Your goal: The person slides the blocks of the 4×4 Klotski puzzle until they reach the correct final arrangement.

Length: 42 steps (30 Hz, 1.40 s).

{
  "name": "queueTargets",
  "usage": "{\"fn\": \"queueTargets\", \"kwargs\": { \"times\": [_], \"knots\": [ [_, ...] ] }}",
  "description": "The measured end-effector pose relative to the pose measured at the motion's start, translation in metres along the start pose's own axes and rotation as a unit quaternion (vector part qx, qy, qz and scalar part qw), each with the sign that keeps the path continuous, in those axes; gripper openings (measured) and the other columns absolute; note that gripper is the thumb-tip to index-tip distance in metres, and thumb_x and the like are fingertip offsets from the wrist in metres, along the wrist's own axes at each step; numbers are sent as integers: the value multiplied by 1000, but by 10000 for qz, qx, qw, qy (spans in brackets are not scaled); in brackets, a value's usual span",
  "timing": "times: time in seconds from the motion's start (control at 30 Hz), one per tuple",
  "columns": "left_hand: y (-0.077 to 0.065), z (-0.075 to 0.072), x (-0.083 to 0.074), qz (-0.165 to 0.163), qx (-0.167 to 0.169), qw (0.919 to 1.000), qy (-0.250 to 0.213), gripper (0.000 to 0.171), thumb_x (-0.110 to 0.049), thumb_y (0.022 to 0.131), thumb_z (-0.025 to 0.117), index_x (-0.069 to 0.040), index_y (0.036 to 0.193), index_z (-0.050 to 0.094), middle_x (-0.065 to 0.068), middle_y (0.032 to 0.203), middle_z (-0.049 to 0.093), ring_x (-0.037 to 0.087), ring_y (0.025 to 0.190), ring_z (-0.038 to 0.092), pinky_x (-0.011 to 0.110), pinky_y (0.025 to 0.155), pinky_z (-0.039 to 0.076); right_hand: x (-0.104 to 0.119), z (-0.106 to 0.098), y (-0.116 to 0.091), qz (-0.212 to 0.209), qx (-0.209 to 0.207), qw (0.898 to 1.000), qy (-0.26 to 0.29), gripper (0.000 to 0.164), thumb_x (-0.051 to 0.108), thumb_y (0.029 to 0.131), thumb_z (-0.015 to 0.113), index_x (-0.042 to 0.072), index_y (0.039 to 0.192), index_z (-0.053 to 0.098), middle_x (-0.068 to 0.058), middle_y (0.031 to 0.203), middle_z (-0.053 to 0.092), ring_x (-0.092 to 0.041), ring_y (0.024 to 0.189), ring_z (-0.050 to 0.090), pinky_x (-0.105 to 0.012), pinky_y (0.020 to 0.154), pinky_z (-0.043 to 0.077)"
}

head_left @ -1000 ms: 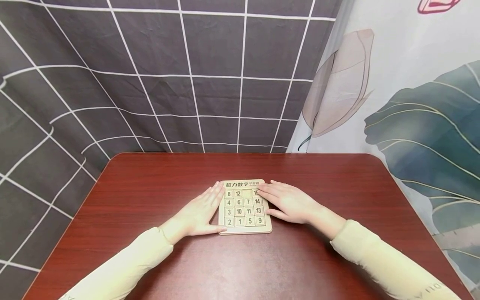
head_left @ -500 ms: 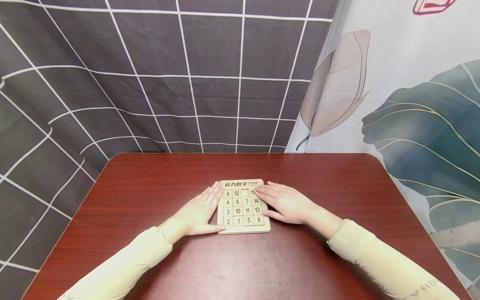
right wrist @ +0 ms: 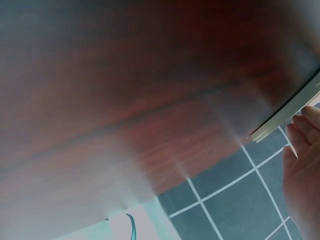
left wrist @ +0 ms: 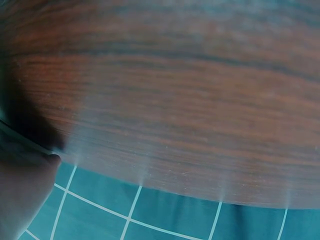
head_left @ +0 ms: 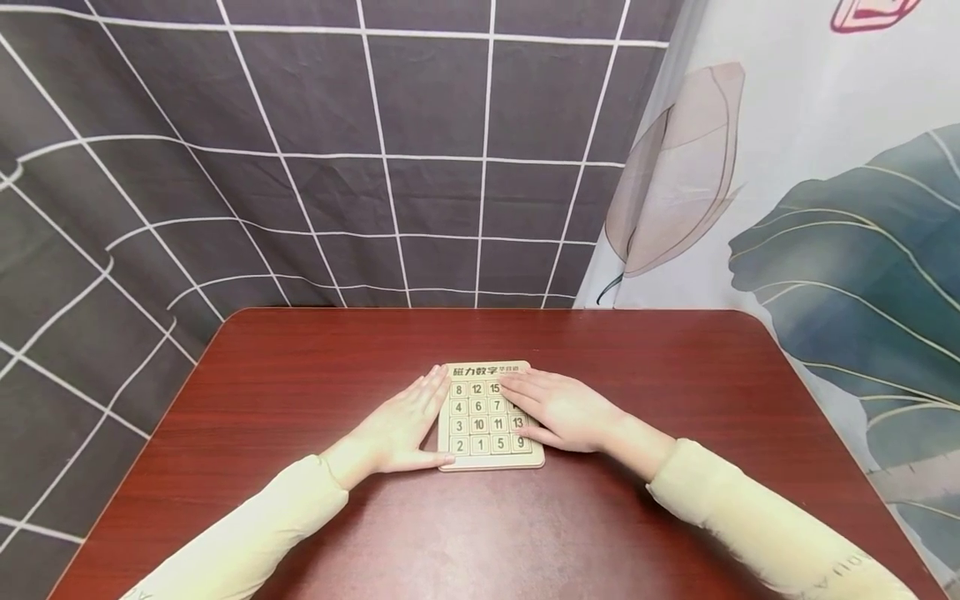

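A pale wooden sliding number puzzle point(head_left: 491, 461) lies flat on the table, dark lettering along its top and numbered square tiles in its frame. My left hand point(head_left: 401, 429) rests along its left edge, fingers straight and thumb out at the bottom left corner. From the right, my right hand point(head_left: 566, 408) reaches over the board with straight fingers. Its fingertips touch beside the 15 tile point(head_left: 493, 388), now third in the top row. That hand covers the top right slot and most of the 14 tile. In the right wrist view, the puzzle's edge point(right wrist: 287, 112) shows beside the fingers point(right wrist: 305, 135).
The reddish-brown wooden table point(head_left: 315, 350) extends around the puzzle. Behind and to the left hangs a dark grey curtain point(head_left: 435, 92) with a white grid. A white curtain with leaf prints point(head_left: 847, 242) hangs at the right.
The 15 tile has slid left from the top right corner into the gap beside the 12. My right hand moved left with it, farther over the board. The left hand stays put.
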<state>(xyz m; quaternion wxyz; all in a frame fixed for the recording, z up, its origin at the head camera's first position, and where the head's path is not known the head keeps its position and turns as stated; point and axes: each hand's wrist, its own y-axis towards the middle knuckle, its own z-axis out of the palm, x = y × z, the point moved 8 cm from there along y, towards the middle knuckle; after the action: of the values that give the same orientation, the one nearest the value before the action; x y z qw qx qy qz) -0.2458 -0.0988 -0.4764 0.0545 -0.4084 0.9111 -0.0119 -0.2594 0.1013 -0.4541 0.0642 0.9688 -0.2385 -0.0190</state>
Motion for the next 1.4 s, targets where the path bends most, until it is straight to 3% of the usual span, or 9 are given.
{"fn": "queueTargets", "kwargs": {
  "times": [0.33, 1.1, 1.4],
  "knots": [
    [2, 2, -1, 43, -74, 9999, 60, 112, -68, 95, 61, 9, 165, 22, 26, 176, 15, 38, 165, 18, 46, 135, 26, 9, -3, -28, -338, -238, 9991, -86, 62, 40, 104, 64, 3, 153, 56, -12, 159, 56, -25, 149, 54, -48, 124, 45],
    [3, 1, 3, 81, -131, 9999, 2, 113, -68, 95, 63, 9, 165, 20, 26, 176, 14, 38, 165, 17, 46, 135, 25, -10, 1, -12, 32, 8, 10000, -68, 65, 41, 105, 63, 2, 156, 52, -13, 163, 52, -27, 152, 49, -48, 127, 40],
    [0, 2, 2, 93, -185, 9998, 29, 113, -66, 94, 65, 11, 164, 22, 28, 175, 17, 40, 165, 20, 48, 134, 27, 1, -1, -20, -379, -264, 9989, -84, 63, 41, 105, 64, 2, 153, 55, -13, 161, 54, -25, 150, 52, -49, 124, 44]
  ]
}}
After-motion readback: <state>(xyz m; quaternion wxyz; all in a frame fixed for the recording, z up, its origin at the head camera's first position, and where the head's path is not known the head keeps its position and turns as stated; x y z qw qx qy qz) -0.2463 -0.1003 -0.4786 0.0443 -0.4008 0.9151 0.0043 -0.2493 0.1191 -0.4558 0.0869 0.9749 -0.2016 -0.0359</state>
